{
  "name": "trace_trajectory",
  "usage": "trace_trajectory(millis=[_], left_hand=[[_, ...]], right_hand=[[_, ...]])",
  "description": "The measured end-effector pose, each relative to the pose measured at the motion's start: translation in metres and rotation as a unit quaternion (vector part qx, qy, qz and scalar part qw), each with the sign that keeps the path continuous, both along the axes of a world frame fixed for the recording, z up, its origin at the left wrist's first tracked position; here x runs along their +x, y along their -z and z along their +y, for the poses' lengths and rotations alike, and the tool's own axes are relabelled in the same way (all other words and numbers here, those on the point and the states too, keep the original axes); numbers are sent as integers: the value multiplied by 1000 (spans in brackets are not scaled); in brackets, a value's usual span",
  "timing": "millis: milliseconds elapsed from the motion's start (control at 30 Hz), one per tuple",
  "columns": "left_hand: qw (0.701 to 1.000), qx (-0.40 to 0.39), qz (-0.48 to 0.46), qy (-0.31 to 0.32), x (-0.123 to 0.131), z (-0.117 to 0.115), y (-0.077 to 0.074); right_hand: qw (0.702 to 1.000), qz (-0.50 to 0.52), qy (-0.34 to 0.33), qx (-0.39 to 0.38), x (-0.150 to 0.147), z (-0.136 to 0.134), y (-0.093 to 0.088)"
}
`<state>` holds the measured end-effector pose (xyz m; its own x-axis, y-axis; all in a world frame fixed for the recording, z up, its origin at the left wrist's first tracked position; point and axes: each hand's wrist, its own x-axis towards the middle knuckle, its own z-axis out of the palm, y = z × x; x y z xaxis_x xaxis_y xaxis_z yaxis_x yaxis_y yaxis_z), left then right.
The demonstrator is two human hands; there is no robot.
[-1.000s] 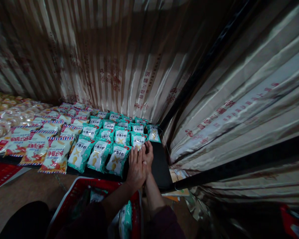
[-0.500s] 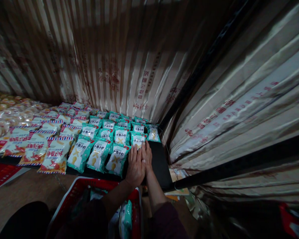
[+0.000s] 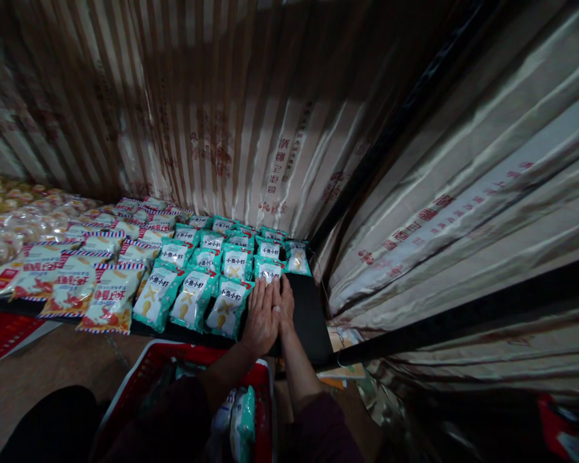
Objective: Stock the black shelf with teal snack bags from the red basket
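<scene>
Teal-and-white, one packet (image 3: 269, 268) lay toward the right edge of the shelf (image 3: 309, 315). Your left hand (image 3: 261, 321) and right hand (image 3: 284, 305) touched side by side at its lower end; any grip was unclear.

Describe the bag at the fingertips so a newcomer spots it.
Beyond the red basket runs a black shelf. Toward its right end sit rows of teal bags. Pick the target bag, the only one at the fingertips of both the left hand and right hand, its lower part covered.
</scene>
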<state>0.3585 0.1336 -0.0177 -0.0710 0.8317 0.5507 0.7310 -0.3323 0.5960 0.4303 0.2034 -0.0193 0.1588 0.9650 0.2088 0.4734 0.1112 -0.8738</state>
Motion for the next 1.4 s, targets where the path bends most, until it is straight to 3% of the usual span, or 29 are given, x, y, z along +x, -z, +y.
trace_trajectory(millis=[467, 767, 933, 1033, 1133, 1400], left_hand=[[1000, -15, 9, 23, 0, -14, -3], [999, 32, -6, 22, -12, -54, -7], [996, 64, 48, -40, -40, -84, -2], [991, 70, 82, -78, -54, -96, 7], [987, 60, 103, -107, -60, -103, 17], [990, 43, 96, -92, -59, -101, 27]], right_hand=[[999, -4, 33, 40, 7, -15, -4], [991, 5, 65, 121, 1, -53, -20], [993, 25, -11, 117, -23, -90, -30], [993, -17, -64, 95, -39, -105, -28], [994, -49, -74, 71, -52, -113, -22], [994, -52, -87, 27, -62, -112, -16]])
